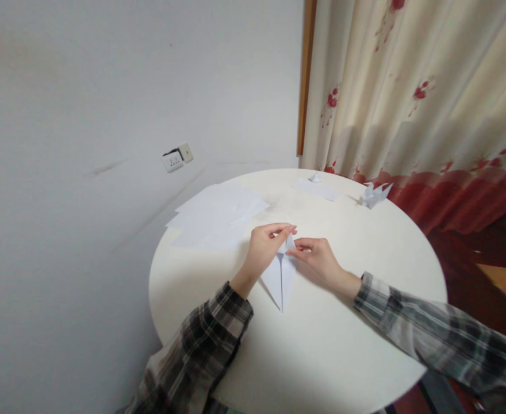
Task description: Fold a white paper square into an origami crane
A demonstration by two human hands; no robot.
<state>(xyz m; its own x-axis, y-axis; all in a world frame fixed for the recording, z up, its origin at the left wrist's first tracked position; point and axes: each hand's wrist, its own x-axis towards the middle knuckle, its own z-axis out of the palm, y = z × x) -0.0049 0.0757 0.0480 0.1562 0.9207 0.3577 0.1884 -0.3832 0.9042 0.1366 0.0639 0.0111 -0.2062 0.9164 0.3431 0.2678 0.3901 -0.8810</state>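
A folded white sheet of paper (274,283) lies on the round table, its long point toward me and a slit running down its middle. My left hand (267,244) pinches the far end between thumb and fingers. From the right, my right hand (319,257) grips the paper's edge near the same end with thumb and forefinger. Part of the far end is hidden behind the left fingers. Both hands are closed on this one piece, a short distance apart.
Loose white sheets (218,215) overlap at the table's left. At the back are a flat sheet (317,189), a small crumpled-looking paper piece (315,178) and a folded paper crane (374,196). The white table (322,351) stands by a wall with a socket (173,161) and a flowered curtain (408,86).
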